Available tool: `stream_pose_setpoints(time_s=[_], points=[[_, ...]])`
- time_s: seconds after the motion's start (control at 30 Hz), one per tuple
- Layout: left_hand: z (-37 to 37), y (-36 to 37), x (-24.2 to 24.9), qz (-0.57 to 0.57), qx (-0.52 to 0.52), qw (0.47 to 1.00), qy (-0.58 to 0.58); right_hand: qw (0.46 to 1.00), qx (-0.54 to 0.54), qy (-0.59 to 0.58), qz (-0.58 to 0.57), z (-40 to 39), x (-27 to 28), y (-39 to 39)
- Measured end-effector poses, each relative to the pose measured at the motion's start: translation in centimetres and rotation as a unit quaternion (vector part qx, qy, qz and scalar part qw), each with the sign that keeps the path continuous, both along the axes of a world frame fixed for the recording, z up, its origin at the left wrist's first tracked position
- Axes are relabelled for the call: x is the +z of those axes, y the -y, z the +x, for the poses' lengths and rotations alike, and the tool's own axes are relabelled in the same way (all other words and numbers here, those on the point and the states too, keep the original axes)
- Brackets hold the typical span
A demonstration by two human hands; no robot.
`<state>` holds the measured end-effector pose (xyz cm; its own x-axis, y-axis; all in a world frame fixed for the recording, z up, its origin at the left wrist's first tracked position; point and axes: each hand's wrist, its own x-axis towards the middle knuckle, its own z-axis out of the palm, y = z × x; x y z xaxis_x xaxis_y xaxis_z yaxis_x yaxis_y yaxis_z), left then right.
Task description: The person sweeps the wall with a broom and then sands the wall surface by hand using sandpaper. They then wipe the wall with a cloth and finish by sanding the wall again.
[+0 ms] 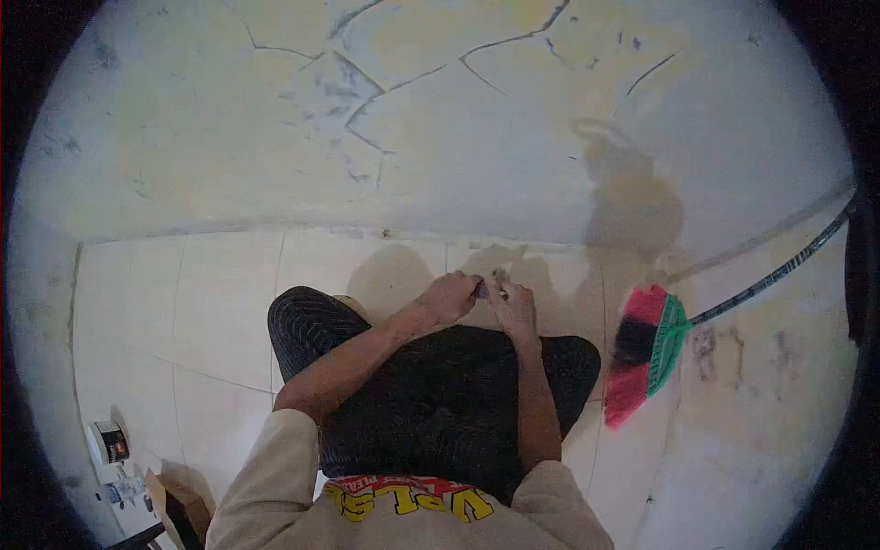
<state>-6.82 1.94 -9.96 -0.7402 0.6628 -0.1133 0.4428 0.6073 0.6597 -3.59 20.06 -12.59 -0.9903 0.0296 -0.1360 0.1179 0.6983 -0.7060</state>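
Observation:
Both hands meet in front of my crossed legs, above the tiled floor. My left hand is closed, fingers curled around a small dark purplish piece whose kind I cannot make out. Close beside it, my right hand is also closed, its fingers pinched near a small greyish bit at the fingertips. Whether the two hands share one thing or hold separate ones is too small to tell.
A broom with red and black bristles leans at the right. A cracked, patched wall rises ahead. At the lower left stand a white tub and an open cardboard box.

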Motion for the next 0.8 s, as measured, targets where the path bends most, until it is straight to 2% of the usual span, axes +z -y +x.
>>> stream_pose_setpoints(time_s=[0.03, 0.07, 0.1, 0.13, 0.17, 0.23, 0.27, 0.33, 0.4, 0.47, 0.53, 0.6, 0.67, 0.7, 0.73, 0.77, 0.8], points=[[-0.1, -0.1, -0.4, -0.007, 0.026, 0.999, -0.019, 0.995, -0.031, 0.015, 0.091, 0.0, -0.6, -0.3], [-0.1, -0.2, -0.7, -0.015, 0.051, 0.998, -0.037, 0.995, -0.030, 0.017, 0.092, -0.2, -1.1, -1.1], [-0.3, -0.3, 0.1, -0.013, 0.052, 0.998, -0.034, 0.994, -0.098, 0.030, 0.049, -0.3, 2.1, -1.0], [-0.6, -0.3, 1.9, -0.010, 0.071, 0.997, 0.026, 0.986, -0.164, 0.044, 0.007, -0.4, 3.9, -1.0], [-0.8, -0.3, 2.8, -0.007, 0.092, 0.992, 0.086, 0.986, -0.160, 0.048, 0.010, -0.3, 3.4, -1.2], [-1.5, -0.5, 1.4, 0.021, 0.102, 0.991, 0.079, 0.979, -0.183, -0.030, -0.088, -0.6, 2.0, -1.5], [-1.7, -0.4, 0.8, 0.047, 0.108, 0.991, 0.064, 0.980, -0.175, -0.026, -0.086, -0.8, 1.3, -1.6], [-2.0, -0.3, 0.4, 0.069, 0.105, 0.991, 0.051, 0.932, -0.188, 0.029, -0.308, -1.2, 0.6, -1.6], [-2.0, -0.4, -0.4, 0.095, 0.096, 0.990, 0.035, 0.921, -0.179, 0.030, -0.343, -1.4, 0.0, -1.6], [-2.0, -0.7, -1.5, 0.199, 0.139, 0.960, 0.142, 0.911, -0.170, 0.030, -0.376, -1.6, -0.3, -1.8], [-2.3, -0.3, 0.3, 0.185, 0.145, 0.960, 0.151, 0.857, -0.212, 0.061, -0.465, -1.5, -0.6, -1.8], [-2.2, -0.3, 1.0, 0.168, 0.150, 0.961, 0.160, 0.846, -0.215, 0.049, -0.486, -1.2, -0.2, -1.4], [-1.4, -0.9, 0.6, 0.005, 0.199, 0.980, -0.003, 0.832, -0.218, 0.035, -0.508, -1.2, -0.3, -1.6], [-0.9, -1.1, 0.6, 0.008, 0.198, 0.980, -0.002, 0.864, -0.229, 0.018, -0.448, -1.3, -1.1, -1.7], [-0.4, -1.3, 0.5, 0.003, 0.107, 0.980, -0.166, 0.891, -0.239, 0.002, -0.386, -1.2, -1.7, -2.0], [0.2, -1.5, 0.4, -0.002, 0.013, 0.946, -0.325, 0.892, -0.241, 0.001, -0.384, -1.2, -2.2, -2.4], [0.9, -2.1, 0.0, 0.000, 0.012, 0.946, -0.325, 0.885, -0.241, 0.027, -0.399, -1.3, -2.2, -2.4]])
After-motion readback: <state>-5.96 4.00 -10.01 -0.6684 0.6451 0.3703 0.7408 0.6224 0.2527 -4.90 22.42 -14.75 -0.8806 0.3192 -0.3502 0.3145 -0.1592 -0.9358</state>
